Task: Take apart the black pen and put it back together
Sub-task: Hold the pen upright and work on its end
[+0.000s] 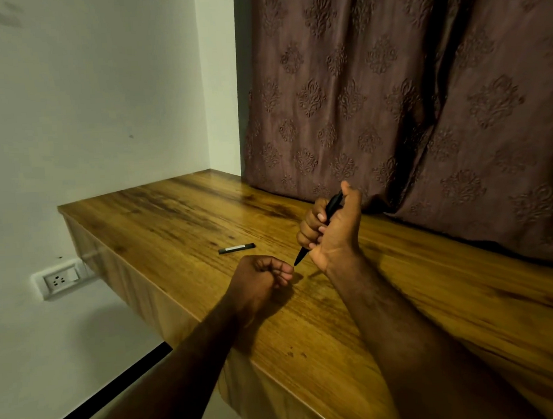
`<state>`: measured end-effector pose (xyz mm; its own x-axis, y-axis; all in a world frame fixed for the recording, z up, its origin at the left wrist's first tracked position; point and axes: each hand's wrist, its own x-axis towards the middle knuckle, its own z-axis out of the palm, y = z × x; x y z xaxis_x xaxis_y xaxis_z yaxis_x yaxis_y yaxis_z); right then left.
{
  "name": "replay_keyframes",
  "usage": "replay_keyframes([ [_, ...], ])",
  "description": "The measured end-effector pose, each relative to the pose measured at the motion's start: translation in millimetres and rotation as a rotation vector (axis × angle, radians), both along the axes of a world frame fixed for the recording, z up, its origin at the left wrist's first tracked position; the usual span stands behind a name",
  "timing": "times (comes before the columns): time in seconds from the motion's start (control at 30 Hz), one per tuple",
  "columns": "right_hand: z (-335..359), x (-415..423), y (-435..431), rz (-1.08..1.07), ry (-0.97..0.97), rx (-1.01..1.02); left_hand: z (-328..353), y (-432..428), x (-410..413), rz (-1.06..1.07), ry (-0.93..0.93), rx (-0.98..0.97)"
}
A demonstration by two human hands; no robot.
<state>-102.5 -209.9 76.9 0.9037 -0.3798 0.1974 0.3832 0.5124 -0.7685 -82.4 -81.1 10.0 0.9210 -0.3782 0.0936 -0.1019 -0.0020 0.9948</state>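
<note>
Pen: The black pen (pixel 331 206) was held up off the table at a tilt. Its pointed tip was aimed down and to the left, and its top end was poking out by the thumb.
Right hand: The pen was gripped in the right hand (pixel 335 235), with the fingers wrapped tight round its middle like a fist. It was likely held this way so the body could not turn while one end was twisted or pulled.
Left hand: The left hand (pixel 259 275) was rested on the table just beside the pen's tip. Its fingers were curled in, with the thumb pressed on the first finger. Whether something tiny was tucked inside could not be seen.
Loose piece: A short black piece (pixel 236 248) with a pale strip was laid flat on the wood, a little beyond the left hand. It may have been a pen part set aside safely, but that could not be told for sure.
Table: A wooden table (pixel 172 215) was used as the work spot.
Around: A brown patterned curtain (pixel 408 104) was hung behind, and a wall socket (pixel 61 280) was fixed low on the left.
</note>
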Motion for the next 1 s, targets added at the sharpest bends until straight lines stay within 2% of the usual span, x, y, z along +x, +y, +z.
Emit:
replay_keyframes([
  [1.0, -4.6, 0.4, 1.2, 0.007, -0.010, 0.021, -6.5, 1.0, 5.6, -0.025, -0.032, -0.008],
])
